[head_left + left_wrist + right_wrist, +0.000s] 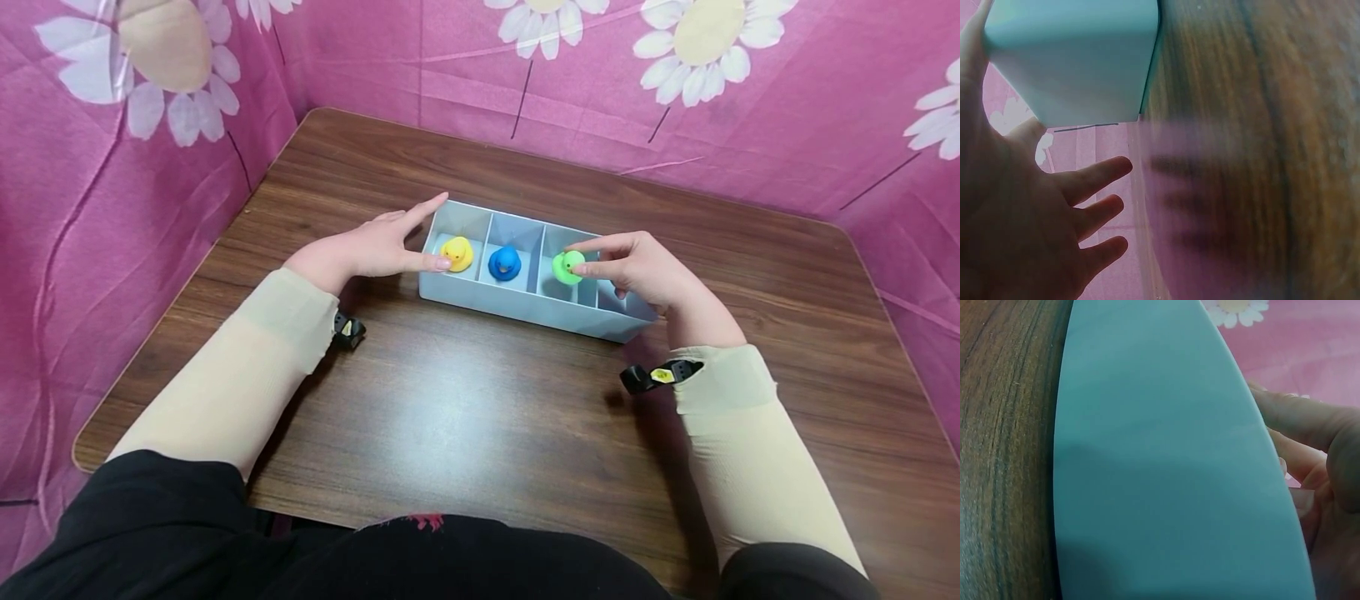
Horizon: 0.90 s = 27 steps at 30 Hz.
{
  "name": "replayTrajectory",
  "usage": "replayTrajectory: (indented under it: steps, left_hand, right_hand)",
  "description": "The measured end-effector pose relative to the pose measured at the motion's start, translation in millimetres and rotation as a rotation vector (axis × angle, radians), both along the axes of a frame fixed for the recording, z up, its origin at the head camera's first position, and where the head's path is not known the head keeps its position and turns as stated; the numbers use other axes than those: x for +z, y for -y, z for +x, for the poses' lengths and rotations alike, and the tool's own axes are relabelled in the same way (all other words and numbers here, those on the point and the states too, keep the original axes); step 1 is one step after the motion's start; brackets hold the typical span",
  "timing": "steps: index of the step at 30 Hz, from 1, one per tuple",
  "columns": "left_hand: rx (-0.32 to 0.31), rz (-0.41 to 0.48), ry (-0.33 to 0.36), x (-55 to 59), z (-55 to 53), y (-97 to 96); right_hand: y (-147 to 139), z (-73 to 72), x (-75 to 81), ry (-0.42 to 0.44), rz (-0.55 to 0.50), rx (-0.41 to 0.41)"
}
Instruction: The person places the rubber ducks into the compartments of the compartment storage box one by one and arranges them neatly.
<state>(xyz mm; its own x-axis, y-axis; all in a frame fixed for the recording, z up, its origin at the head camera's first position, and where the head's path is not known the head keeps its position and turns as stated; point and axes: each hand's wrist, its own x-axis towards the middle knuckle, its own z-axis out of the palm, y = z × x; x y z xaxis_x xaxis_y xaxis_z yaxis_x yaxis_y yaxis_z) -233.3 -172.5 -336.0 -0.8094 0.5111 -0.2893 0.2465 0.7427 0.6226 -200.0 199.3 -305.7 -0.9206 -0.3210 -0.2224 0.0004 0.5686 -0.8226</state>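
Observation:
A pale blue divided box [517, 306] stands on the table with its compartments in a row. In the head view a yellow rubber duck [458, 252] sits in the leftmost compartment and a blue rubber duck [506, 263] in the one beside it. My left hand [375, 246] spans the box's left end, index finger at the back corner and thumb by the yellow duck; its other fingers stretch out straight in the left wrist view. My right hand [637, 267] pinches a green rubber duck [566, 267] at the third compartment. In the right wrist view the box wall partly hides those fingers.
The brown wood-grain table [420, 400] extends around the box on all sides. Pink cloth [450, 92] with white daisies hangs behind the table and along its sides. Black wrist straps [349, 329] with cameras sit over the beige sleeves.

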Motion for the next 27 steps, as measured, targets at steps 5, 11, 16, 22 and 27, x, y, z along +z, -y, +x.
replayTrajectory:
  steps: [5,11,16,22,27]
  left_hand:
    - [0.0,-0.001,0.0,-0.2,-0.5,0.4]
    - [-0.001,0.003,0.001,-0.6,-0.8,0.5]
    - [-0.002,0.008,0.007,0.1,-0.1,0.0]
    - [0.001,0.007,0.009,1.7,1.3,0.1]
    - [0.002,0.01,0.012,1.6,1.6,-0.4]
  right_hand:
    - [2.9,-0.1,0.0,0.004,0.024,-0.013]
    - [4.7,0.2,0.0,0.004,0.057,-0.023]
    - [4.7,-1.6,-3.2,-0.001,0.109,-0.005]
    - [6.2,-3.6,-5.8,-0.017,0.16,0.013]
    - [6.8,-3.9,-7.0,-0.014,0.198,0.012]
